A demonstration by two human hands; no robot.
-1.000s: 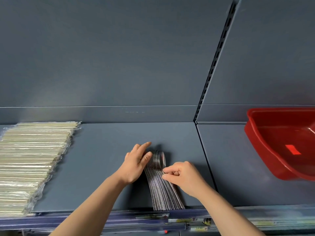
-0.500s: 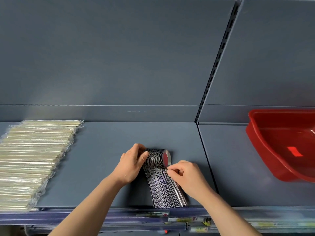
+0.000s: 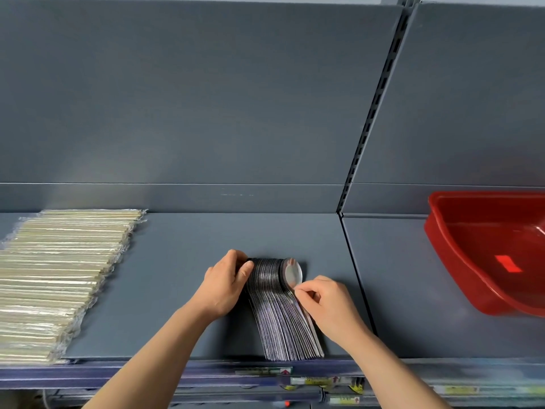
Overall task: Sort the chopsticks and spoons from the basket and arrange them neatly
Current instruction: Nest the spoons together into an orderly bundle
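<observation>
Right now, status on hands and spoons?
Left hand grips spoons at the bowls. Right hand pinches end spoon. Basket off right, nothing blocking.

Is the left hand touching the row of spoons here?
Touching. In the head view the left hand grips the left end of the spoon row, thumb pressed on the bowls.

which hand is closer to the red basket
Right. The right hand pinches the spoons on the side facing the red basket; the left hand grips their far side.
</observation>
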